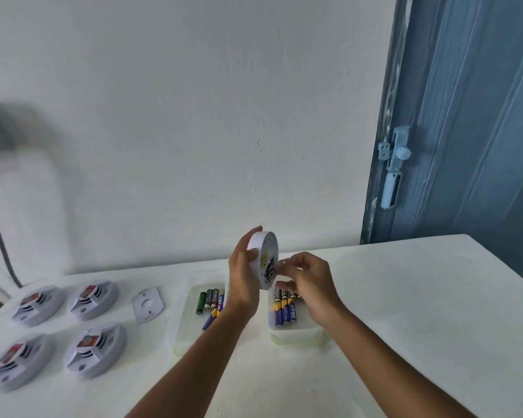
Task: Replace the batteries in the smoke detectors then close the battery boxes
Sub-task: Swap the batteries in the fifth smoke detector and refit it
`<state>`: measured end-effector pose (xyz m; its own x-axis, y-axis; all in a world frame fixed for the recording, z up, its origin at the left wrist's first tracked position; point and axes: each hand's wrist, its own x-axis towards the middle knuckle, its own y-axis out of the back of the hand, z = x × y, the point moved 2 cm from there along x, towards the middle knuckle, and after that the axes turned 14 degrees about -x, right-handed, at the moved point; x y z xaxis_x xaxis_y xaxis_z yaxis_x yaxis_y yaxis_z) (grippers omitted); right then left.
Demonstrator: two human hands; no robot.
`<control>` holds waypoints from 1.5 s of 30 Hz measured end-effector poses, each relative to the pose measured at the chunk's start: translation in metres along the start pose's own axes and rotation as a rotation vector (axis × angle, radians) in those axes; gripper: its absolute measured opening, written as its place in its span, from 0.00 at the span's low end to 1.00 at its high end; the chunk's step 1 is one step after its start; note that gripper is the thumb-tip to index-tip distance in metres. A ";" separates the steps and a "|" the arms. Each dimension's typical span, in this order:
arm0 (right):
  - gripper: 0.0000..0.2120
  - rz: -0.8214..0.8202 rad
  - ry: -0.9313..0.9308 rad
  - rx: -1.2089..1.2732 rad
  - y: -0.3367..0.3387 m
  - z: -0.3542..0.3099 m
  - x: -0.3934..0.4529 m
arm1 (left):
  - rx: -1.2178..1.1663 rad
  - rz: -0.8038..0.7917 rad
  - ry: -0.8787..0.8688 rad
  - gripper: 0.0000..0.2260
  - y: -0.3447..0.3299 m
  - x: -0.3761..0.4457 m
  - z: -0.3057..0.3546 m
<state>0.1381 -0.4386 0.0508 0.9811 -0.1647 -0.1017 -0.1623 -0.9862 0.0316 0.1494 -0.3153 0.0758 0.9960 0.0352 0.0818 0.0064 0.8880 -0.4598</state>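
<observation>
Your left hand [243,273] has its fingers curled around the rim of a round white smoke detector [263,257], holding it on edge above the tabletop [405,297] with its back turned toward your right hand [307,280]. The right fingers [287,263] are bent and pinched at the open battery slot on that back face; whether they hold a battery there is too blurred to tell. Just below the right hand sits a clear plastic box [296,336] with a row of blue and black batteries [284,307] lying in it. Beside it on the left, under your left wrist, a second clear box [183,327] holds a few mixed batteries [210,301], one of them green. Further left, a small white mounting plate [147,303] lies flat on the tabletop. Beyond that, four more smoke detectors [58,330] rest in two rows of two near the left edge. A white wall [194,116] stands behind, with a blue door [465,131] on the right.
</observation>
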 end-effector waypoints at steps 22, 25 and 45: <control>0.11 -0.258 0.025 -1.332 -0.003 0.003 0.033 | -0.165 0.170 0.168 0.24 0.030 0.008 -0.010; 0.04 -0.257 0.026 -1.280 -0.001 0.007 0.035 | -0.198 0.172 0.186 0.19 0.031 0.008 -0.010; 0.17 -0.099 0.337 -0.716 -0.018 -0.021 -0.002 | -0.198 0.153 0.302 0.18 0.019 0.011 -0.019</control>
<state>0.1412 -0.4207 0.0710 0.9850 0.0494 0.1655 -0.0778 -0.7285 0.6806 0.1626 -0.3062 0.0514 0.9679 -0.0028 -0.2514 -0.1564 0.7763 -0.6107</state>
